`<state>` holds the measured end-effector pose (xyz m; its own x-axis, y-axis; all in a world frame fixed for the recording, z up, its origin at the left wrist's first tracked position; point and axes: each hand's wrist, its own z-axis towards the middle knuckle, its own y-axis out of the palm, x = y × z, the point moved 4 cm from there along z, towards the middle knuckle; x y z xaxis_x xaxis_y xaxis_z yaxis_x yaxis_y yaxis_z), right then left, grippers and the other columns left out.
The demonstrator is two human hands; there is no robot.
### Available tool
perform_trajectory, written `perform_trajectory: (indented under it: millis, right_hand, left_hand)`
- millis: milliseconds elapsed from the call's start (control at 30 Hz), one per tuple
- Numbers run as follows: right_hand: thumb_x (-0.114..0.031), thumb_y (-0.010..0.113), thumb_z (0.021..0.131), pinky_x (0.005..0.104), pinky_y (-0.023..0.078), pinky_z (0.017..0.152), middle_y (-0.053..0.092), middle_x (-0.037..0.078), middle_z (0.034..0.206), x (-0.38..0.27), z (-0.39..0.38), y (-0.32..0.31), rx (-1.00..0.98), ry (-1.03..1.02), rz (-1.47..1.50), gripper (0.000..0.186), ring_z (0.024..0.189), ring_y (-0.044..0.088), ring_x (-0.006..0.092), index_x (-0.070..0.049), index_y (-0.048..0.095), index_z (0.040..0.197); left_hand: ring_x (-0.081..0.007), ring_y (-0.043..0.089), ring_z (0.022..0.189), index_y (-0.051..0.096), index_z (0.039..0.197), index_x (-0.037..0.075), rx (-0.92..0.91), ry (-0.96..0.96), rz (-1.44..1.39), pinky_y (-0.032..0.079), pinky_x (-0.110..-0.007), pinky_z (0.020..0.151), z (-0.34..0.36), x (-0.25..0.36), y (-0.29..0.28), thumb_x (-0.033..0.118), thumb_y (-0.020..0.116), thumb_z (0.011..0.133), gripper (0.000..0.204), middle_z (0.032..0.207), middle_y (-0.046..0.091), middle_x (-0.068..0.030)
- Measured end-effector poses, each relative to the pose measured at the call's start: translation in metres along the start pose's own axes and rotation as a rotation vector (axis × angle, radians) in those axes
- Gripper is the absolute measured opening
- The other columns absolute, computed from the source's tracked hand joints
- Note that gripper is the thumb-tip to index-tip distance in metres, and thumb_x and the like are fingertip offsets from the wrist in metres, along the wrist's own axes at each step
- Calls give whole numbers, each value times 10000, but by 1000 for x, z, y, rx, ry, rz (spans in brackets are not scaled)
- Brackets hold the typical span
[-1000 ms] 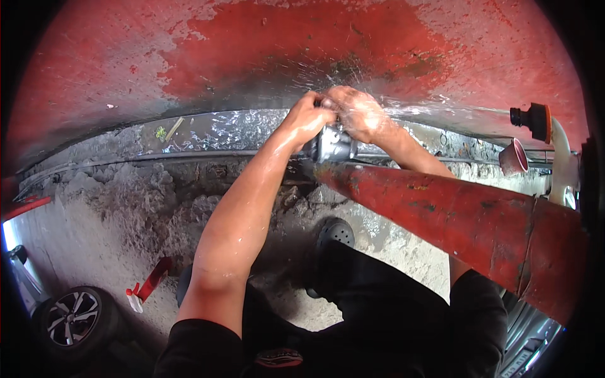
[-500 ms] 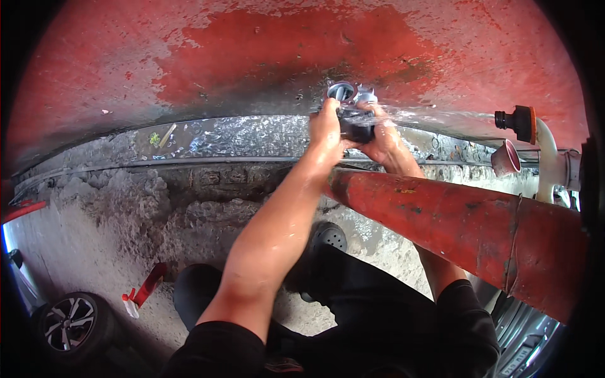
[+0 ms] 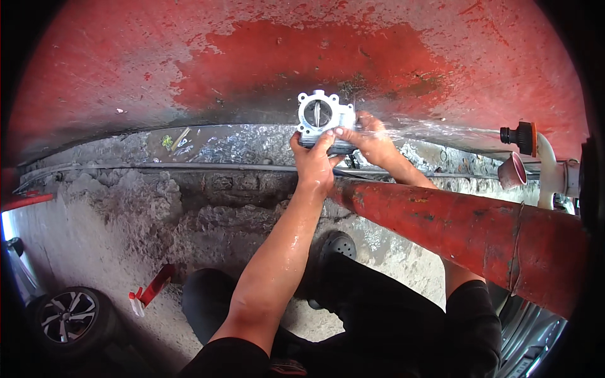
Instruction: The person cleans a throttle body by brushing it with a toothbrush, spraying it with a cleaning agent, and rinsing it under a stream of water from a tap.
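Observation:
Both my hands hold a silver metal throttle body (image 3: 326, 118), its round bore and butterfly plate facing up toward me. My left hand (image 3: 314, 159) grips its lower left edge, thumb on the front and fingers underneath. From the right, my right hand (image 3: 376, 144) clasps the part with its thumb on the lower face; some of those fingers are hidden behind it. A thin water jet (image 3: 447, 129) shoots leftward from the black tap nozzle (image 3: 520, 138) and strikes around my right hand. My left forearm is wet.
A red wall (image 3: 302, 50) rises behind, above a wet gutter (image 3: 242, 143). A thick red pipe (image 3: 441, 217) slants across my right forearm. A small red cup (image 3: 512, 171) hangs below the nozzle. At lower left are a wheel (image 3: 68, 317) and a red-and-white object (image 3: 150, 290).
The throttle body has tilted so its bore faces me, and it sits slightly left and lower. My right hand has shifted its grip toward the part's lower right side.

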<state>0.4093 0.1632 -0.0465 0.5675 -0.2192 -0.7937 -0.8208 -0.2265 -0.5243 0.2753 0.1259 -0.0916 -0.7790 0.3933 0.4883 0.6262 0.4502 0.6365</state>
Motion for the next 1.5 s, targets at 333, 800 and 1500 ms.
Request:
perform_trajectory:
  millis: [333,800,1500]
  right_hand:
    - [-529,555,933,474,505,857,636,86,1122,17,-7,-1,-9,340,796,570,1033,613,230,-92,497,1294]
    - [-490,509,979,427,537,896,670,130,1090,70,-3,-12,-19,147,1324,491,1004,647,248,-48,593,1174]
    - [-548,474,969,441,537,866,672,103,1073,69,-22,15,76,334,1459,524,967,650,250,-79,610,1161]
  left_hand:
    - [-285,540,1156,194,1416,112,-114,270,188,489,-428,931,24,-5,39,-20,689,792,808,1262,478,-179]
    - [-204,599,1097,485,1285,-1,-530,134,621,463,-353,972,-2,3,55,141,803,757,632,1161,635,-119]
    - [-201,636,1010,564,1222,-37,-481,364,532,517,-332,860,11,12,50,-55,590,818,406,1079,665,-118]
